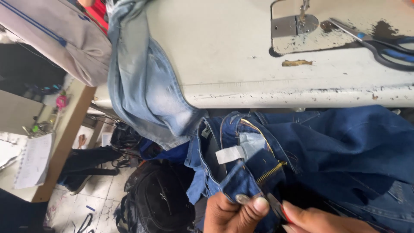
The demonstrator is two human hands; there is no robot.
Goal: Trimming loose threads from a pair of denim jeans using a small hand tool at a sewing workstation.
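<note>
The dark jeans waistband (241, 181) is pinched taut by the left hand (230, 213); the thread snips (276, 207) gripped in the right hand (319, 220) should be kept near the metal button (242, 199).

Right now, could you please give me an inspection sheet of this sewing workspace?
Surface: pale sewing table, worn and stained, with a metal needle plate.
Job's things: dark blue jeans with open brass zipper, metal button and white label.
Clutter: blue-handled scissors and a scrap on the table; light blue jeans draped over its edge; black backpack on the floor.
Grippers: left hand pinches the waistband by the button; right hand holds a small red-and-black tool at the fly.
Cables: dark tangle under the table.
Surroundings: wooden bench, notebook, tiled floor.
</note>
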